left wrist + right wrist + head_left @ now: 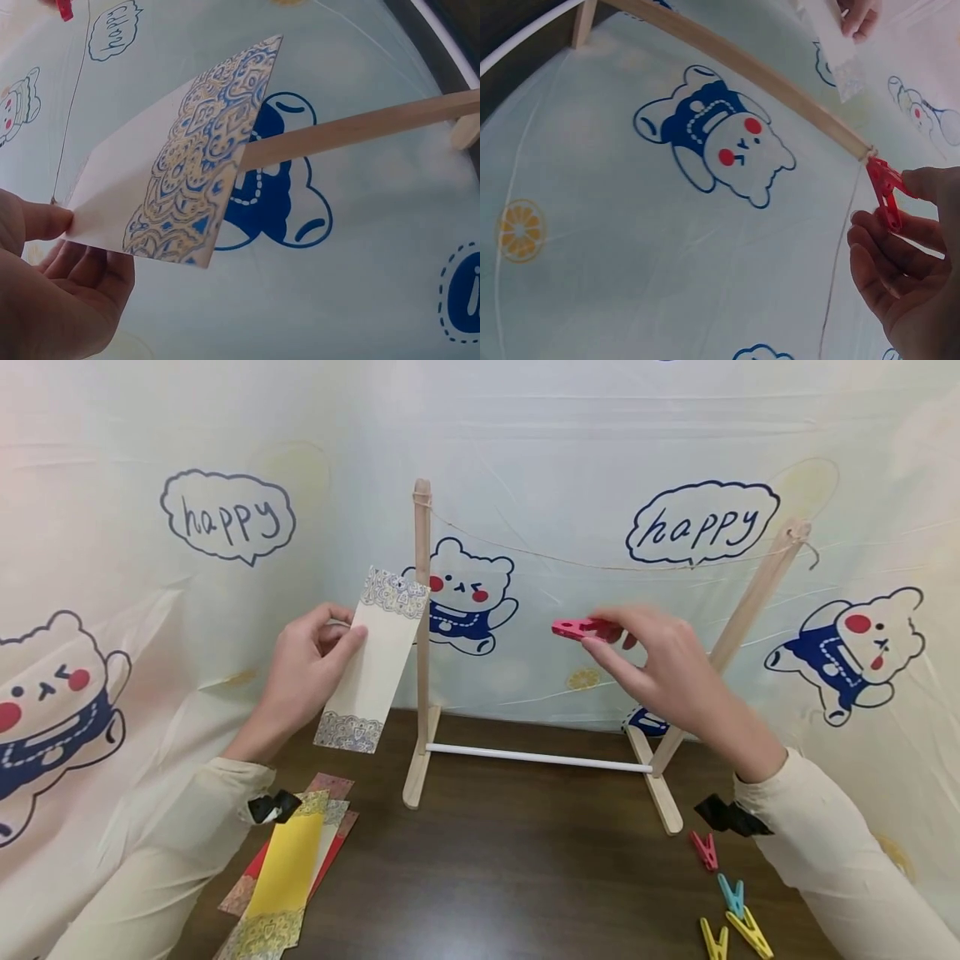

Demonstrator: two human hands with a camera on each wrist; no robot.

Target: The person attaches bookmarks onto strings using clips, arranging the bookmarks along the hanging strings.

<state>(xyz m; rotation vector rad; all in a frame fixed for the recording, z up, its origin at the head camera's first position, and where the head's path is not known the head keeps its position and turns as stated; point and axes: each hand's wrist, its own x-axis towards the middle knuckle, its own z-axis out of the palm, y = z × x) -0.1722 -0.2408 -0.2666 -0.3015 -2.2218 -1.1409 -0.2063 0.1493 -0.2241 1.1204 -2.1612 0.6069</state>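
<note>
My left hand (311, 656) pinches the edge of a white paper card (375, 652) between thumb and fingers. Blue and gold lace-like patterns (206, 142) band both ends of the card, which is tilted and held up in front of the left post. To the right, my right hand (652, 652) pinches a red clothespin (573, 628) by its handle ends, its nose pointing left. Above and behind both hands a thin string (525, 553) sags between two wooden posts. Both card and clothespin look apart from the string.
The wooden stand's left post (422, 610) and leaning right post (761, 585) are joined low by a white rod (540, 757). At the lower left lie overlapping patterned cards, a yellow card (288, 860) uppermost. Several clothespins lie lower right, including a blue clothespin (732, 895).
</note>
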